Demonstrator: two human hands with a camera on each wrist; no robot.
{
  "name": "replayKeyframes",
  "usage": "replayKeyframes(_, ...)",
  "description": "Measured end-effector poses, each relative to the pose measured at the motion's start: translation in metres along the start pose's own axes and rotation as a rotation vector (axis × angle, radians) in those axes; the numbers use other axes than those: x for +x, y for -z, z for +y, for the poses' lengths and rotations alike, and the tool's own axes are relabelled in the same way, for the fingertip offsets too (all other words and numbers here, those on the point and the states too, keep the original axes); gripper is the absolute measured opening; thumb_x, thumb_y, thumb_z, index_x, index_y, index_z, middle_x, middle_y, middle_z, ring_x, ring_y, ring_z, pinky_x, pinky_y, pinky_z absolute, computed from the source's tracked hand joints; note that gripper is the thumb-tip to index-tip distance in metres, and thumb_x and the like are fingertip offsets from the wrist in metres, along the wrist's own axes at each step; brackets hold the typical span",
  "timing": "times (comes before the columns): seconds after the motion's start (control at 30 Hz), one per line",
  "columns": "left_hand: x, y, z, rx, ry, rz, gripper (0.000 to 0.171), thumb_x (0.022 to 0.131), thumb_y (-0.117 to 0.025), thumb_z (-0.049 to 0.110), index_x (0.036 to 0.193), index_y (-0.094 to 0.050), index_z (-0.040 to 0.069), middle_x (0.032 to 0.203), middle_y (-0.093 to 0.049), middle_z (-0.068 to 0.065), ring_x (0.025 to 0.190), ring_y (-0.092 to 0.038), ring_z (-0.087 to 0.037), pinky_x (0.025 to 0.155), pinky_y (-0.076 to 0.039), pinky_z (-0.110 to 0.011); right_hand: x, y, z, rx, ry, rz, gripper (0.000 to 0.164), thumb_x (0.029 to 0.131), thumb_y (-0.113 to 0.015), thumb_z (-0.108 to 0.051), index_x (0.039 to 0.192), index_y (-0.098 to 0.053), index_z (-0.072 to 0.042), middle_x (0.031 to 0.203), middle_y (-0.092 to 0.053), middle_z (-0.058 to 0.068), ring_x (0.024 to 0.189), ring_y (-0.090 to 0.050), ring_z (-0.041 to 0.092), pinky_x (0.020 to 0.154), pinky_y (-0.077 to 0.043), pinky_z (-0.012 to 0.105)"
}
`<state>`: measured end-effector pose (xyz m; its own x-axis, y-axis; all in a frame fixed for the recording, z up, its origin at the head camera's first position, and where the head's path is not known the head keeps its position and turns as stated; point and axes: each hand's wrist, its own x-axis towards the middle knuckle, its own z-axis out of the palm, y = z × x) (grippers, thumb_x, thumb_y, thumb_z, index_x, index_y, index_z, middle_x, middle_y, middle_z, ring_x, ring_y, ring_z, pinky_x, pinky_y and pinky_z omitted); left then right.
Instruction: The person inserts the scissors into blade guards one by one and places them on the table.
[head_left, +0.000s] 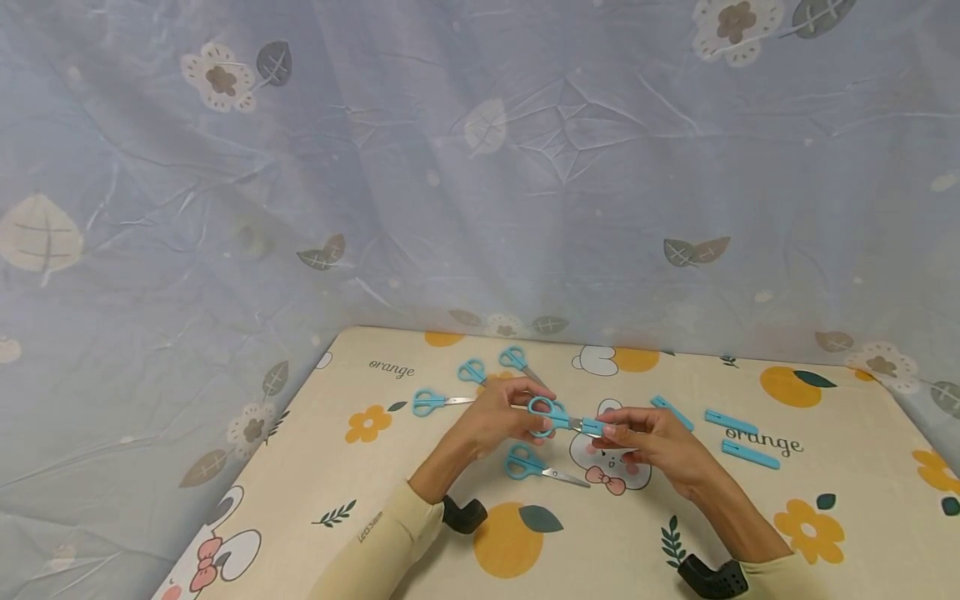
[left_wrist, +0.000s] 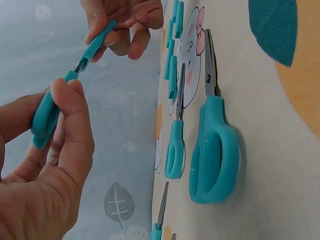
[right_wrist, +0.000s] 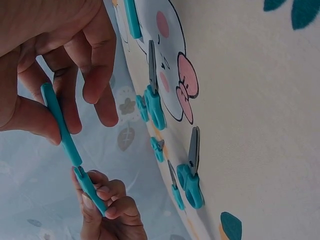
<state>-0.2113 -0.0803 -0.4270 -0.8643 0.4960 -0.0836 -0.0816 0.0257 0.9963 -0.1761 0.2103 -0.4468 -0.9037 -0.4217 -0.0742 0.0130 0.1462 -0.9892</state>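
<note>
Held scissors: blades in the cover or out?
In, at least partly: only a short stretch of metal shows between the handles and the cover in the right hand. Fully seated: cannot tell.

The left hand (left_wrist: 70, 155) grips turquoise scissors (left_wrist: 44, 116); the right hand (left_wrist: 134, 21) pinches their cover (left_wrist: 94, 48).

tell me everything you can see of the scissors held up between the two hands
The turquoise-handled scissors have plastic-looking finger loops and shiny metal blades. They are held above the cream patterned cloth, blades toward the right hand. The left hand grips the handle end. A flat turquoise plastic-looking sheath, pinched by the right hand, hides the blade tips, leaving a short strip of metal bare.
</note>
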Motion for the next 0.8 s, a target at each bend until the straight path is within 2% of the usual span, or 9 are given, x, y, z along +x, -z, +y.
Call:
replayKeyframes(0.23,0.0007,0.0001,-0.0027,0.039,0.001,-0.019,0.041,0.094,-0.076,-0.005,0.134,-0.068,-0.006,0.105,-0.069,-0.007,0.083,-0.08,-0.02,0.076,-0.07,-0.037,0.0008,-0.0017,-0.0004,-0.005,-0.005,0.007,0.044,0.11,-0.065,-0.024,0.139,-0.063,0.01,0.114,-0.083,0.006,0.107,-0.079,0.014,0.081,-0.064,0.032)
replayKeyframes(0.47,0.0002,-0.0025,-0.001,-0.007,0.012,-0.024,0.043,0.095,-0.075,-0.005,0.137,-0.064,-0.009,0.1,-0.069,-0.004,0.082,-0.079,-0.018,0.074,-0.069,-0.032,0.0013,-0.0026,-0.0013,-0.029,0.015,0.031,0.047,0.109,-0.066,-0.022,0.139,-0.061,0.013,0.117,-0.082,0.013,0.106,-0.08,0.013,0.085,-0.065,0.033)
replayKeyframes(0.6,0.0,-0.0033,-0.001,-0.026,0.018,-0.019,0.043,0.095,-0.075,-0.005,0.136,-0.065,-0.008,0.099,-0.07,-0.003,0.082,-0.079,-0.019,0.072,-0.069,-0.031,0.0011,-0.0023,-0.0013,-0.024,0.019,0.034,0.047,0.108,-0.067,-0.022,0.139,-0.061,0.014,0.118,-0.082,0.012,0.106,-0.08,0.013,0.086,-0.065,0.031)
replayKeyframes(0.7,0.0,-0.0036,-0.0018,-0.021,0.019,-0.014,0.043,0.094,-0.075,-0.005,0.135,-0.065,-0.009,0.099,-0.07,-0.004,0.084,-0.08,-0.022,0.074,-0.07,-0.035,0.0006,-0.0018,-0.0005,-0.014,0.023,0.027,0.046,0.108,-0.067,-0.021,0.138,-0.062,0.014,0.117,-0.082,0.01,0.106,-0.08,0.013,0.086,-0.065,0.03)
replayKeyframes(0.8,0.0003,-0.0041,-0.0025,0.004,0.016,-0.015,0.043,0.093,-0.076,-0.006,0.135,-0.065,-0.009,0.1,-0.069,-0.004,0.082,-0.079,-0.022,0.082,-0.07,-0.047,0.0001,-0.001,0.0009,-0.007,0.025,0.012,0.044,0.109,-0.066,-0.02,0.138,-0.062,0.014,0.116,-0.082,0.008,0.106,-0.08,0.012,0.087,-0.065,0.03)
